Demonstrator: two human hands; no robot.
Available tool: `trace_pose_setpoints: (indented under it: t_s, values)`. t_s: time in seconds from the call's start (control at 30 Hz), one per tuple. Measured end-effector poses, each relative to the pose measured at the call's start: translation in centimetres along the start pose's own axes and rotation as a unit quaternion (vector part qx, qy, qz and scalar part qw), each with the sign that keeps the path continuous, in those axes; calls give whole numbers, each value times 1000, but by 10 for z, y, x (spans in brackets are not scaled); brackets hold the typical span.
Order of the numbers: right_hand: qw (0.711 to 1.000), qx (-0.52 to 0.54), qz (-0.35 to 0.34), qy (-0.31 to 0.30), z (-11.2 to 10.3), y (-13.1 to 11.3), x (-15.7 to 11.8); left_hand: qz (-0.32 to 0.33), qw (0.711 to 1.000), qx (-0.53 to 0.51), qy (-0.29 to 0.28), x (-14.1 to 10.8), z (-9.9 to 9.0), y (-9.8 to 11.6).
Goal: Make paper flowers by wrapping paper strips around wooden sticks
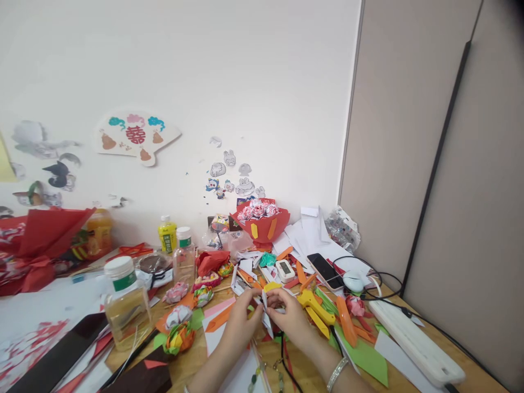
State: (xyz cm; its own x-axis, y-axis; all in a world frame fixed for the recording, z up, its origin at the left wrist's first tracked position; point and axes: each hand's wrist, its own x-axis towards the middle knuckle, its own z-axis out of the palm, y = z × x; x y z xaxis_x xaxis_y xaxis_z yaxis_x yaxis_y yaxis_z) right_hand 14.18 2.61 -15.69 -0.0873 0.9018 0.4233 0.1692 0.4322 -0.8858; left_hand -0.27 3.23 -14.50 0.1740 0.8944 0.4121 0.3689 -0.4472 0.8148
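Above the middle of the table's near part, a small folded white paper (267, 316) is pinched between both hands. My left hand (244, 314) has its thumb and fingers closed on the paper's left side. On the right side my right hand (287, 312) grips the same paper with thumb and index finger. A bracelet circles my right wrist. Just beyond the fingertips lies a yellow paper piece (272, 286). Close to my right hand is a yellow hot-glue gun (316, 307). Several folded paper flowers (179, 316) lie to the left of my left hand.
Clear jars (127, 305) and a yellow-labelled bottle (167, 234) stand left. A red paper bouquet (262, 221) is at the back. A phone (325, 270), cables and a white power strip (415, 341) lie right. Paper scraps cover much of the wooden table (470, 357).
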Motion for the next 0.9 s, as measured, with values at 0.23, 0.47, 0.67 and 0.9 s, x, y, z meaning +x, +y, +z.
trace_pose_setpoints:
  t_s: [0.23,0.47,0.67,0.9]
  values:
    - [999,-29,-1,17,5,-8,-5,60,996,60,5,-3,0,6]
    - [993,-103,-37,48,5,-6,-8,70,994,76,31,-7,-1,8]
    - [977,-173,-95,82,5,-11,-10,42,995,27,92,-9,6,3]
    - [959,-216,-155,93,7,-6,-13,73,990,42,110,-14,10,7]
